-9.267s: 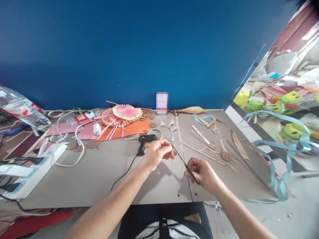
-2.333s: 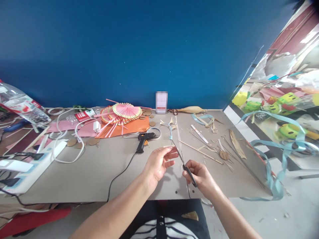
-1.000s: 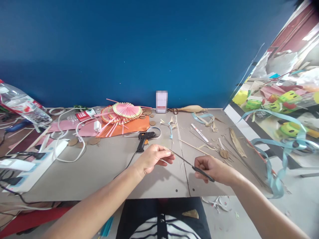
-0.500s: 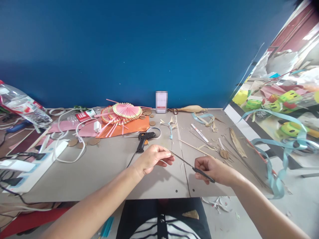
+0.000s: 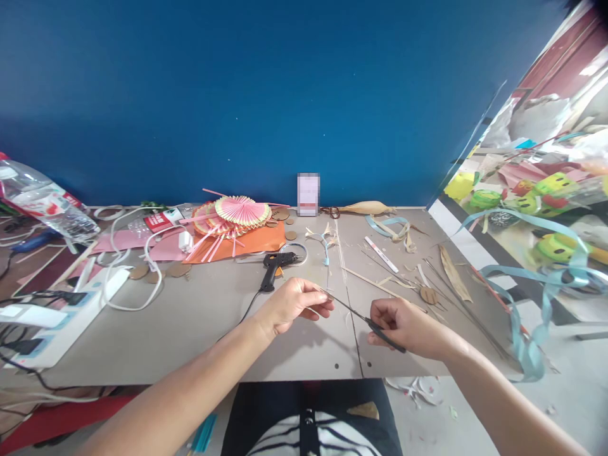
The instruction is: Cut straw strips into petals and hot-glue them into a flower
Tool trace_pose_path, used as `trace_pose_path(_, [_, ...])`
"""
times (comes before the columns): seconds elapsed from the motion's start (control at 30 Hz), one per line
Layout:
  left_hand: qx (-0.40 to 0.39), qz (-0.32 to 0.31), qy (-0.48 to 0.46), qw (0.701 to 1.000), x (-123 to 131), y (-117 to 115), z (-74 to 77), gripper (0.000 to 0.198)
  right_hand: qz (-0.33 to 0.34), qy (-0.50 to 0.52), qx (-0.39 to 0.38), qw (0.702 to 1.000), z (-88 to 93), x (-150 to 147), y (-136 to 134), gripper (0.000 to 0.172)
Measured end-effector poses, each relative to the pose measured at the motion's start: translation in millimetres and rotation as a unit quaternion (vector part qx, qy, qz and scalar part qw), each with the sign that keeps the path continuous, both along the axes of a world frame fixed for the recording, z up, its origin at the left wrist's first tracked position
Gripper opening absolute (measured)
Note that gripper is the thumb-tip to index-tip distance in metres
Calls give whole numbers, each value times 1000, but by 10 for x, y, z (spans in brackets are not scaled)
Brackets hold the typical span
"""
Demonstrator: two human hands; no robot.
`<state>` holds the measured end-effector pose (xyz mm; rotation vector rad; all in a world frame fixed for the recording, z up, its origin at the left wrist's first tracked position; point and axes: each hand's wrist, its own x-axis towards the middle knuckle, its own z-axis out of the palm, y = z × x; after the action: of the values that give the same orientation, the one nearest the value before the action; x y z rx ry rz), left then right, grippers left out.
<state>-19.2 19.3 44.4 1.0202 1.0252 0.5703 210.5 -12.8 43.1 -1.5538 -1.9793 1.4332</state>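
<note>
My right hand (image 5: 403, 323) grips a pair of black-handled scissors (image 5: 388, 338) over the front part of the table. Their thin dark blades point up and left. My left hand (image 5: 299, 301) is pinched closed at the blade tips, thumb against fingers. Whatever lies between those fingertips is too small to make out. Just beyond them, a small branching piece wrapped in pale blue (image 5: 326, 250) lies on the table, with a thin stem towards me.
Left of my hands lies a black glue gun (image 5: 273, 269) with its cord. Farther left are pink paper fans (image 5: 242, 212), a power strip (image 5: 71, 316) and bottles. Dry stalks, a husk (image 5: 455, 272), a white pen-like stick (image 5: 380, 254) and blue ribbon (image 5: 532, 361) spread across the right.
The scissors' handles have shifted slightly left and their angle has changed a little in my right hand. My left hand stays almost still at the blade tips.
</note>
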Motion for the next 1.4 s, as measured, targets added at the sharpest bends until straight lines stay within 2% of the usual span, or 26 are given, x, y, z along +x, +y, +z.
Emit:
trace_pose_path(0.17, [2, -1, 2, 1000, -8, -1, -2, 16, 3, -10, -14, 1000, 15, -13, -2, 36])
trace_pose_path(0.4, [2, -5, 6, 1000, 13, -26, 13, 13, 15, -38, 62, 997, 47, -34, 6, 36])
trace_pose_path(0.67, [8, -14, 11, 1000, 9, -39, 18, 14, 11, -41, 36, 998, 48, -32, 2, 37])
trace_pose_path(0.87, [3, -37, 13, 999, 15, -30, 3, 16, 29, -67, 76, 994, 67, -52, 8, 36])
trace_pose_path(1.03, [1, -41, 5, 999, 31, -42, -28, 16, 17, -61, 60, 996, 85, -79, 9, 35])
trace_pose_path(1.13, [-6, -40, 1, 999, 36, -45, -26, 16, 3, -43, 33, 999, 67, -85, 3, 35])
trace_pose_path(1.27, [-16, -29, -12, 999, 32, -42, -18, 17, -28, 31, -36, 998, -8, -106, -7, 32])
trace_pose_path(1.4, [-20, 9, -32, 999, 25, -42, -25, 18, -82, 130, -43, 987, -102, -160, -20, 28])
